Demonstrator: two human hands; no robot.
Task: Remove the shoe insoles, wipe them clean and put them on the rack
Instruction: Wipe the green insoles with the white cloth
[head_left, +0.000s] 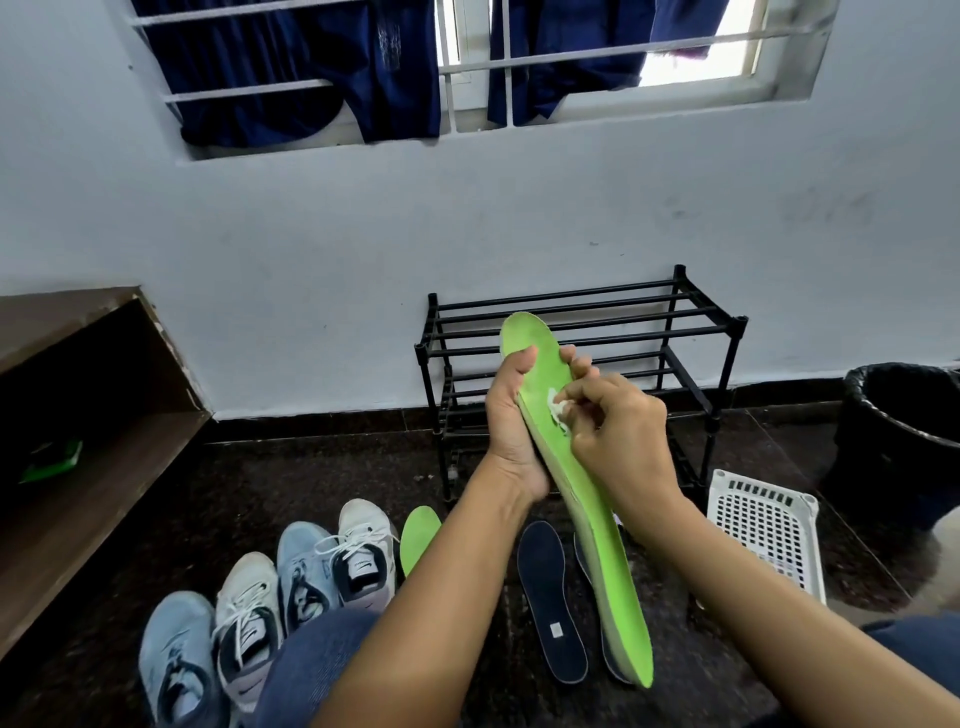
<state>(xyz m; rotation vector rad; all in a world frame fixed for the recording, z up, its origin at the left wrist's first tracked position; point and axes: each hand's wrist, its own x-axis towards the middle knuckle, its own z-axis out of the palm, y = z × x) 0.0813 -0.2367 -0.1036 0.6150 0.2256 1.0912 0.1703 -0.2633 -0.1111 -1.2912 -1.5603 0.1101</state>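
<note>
My left hand (511, 415) grips a long green insole (597, 525) from behind, near its upper half, holding it up in front of the black metal rack (691, 332). My right hand (621, 441) pinches a small white wad of tissue (557, 408) and presses it on the insole's face. On the dark floor lie a second green insole (420, 538), partly hidden by my left forearm, a dark blue insole (550, 597), and another dark one mostly hidden behind the held insole. The rack's shelves are bare.
Several sneakers (306, 577), white and light blue, stand in a row at the lower left. A white plastic basket (769, 525) lies right of the rack, a black bin (904, 431) beyond it. A brown wooden shelf (78, 415) stands at left.
</note>
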